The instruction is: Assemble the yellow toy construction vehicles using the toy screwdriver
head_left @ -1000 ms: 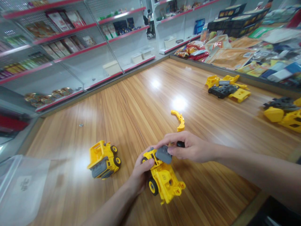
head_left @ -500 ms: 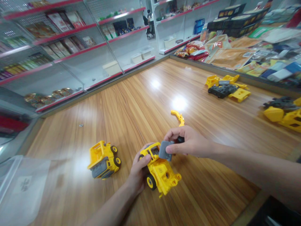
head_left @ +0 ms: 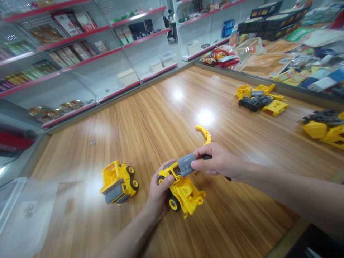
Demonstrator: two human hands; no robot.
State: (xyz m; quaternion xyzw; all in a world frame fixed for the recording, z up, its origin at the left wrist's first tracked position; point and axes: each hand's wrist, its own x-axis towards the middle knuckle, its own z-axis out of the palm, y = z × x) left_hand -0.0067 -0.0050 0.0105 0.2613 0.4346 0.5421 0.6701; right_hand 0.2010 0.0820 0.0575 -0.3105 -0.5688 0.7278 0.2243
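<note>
Gripping on my left: one yellow toy vehicle [head_left: 189, 197], over the wooden table [head_left: 150, 122], with my left hand [head_left: 158, 190] wrapped round one end; two wheels [head_left: 174, 203] show.
Grey panel [head_left: 186, 165]: one, pinched between thumb and fingers of my right hand [head_left: 216, 160], right at the vehicle; I cannot tell whether it is attached.
Dark object [head_left: 206, 157]: one, partly hidden in my right hand.
Curved yellow piece [head_left: 205, 133]: one, lying just beyond that hand.
Dump truck [head_left: 119, 183]: one, yellow and grey, left of my left hand.
Off to my right: two groups of parts, a farther group [head_left: 258, 101] and a nearer group [head_left: 316, 129].
Clear plastic bin [head_left: 29, 215]: one, at my left; I cannot make out its contents.
Pale tubs [head_left: 127, 77]: three, along the bottom shelf [head_left: 113, 94] opposite, insides too small to tell.
</note>
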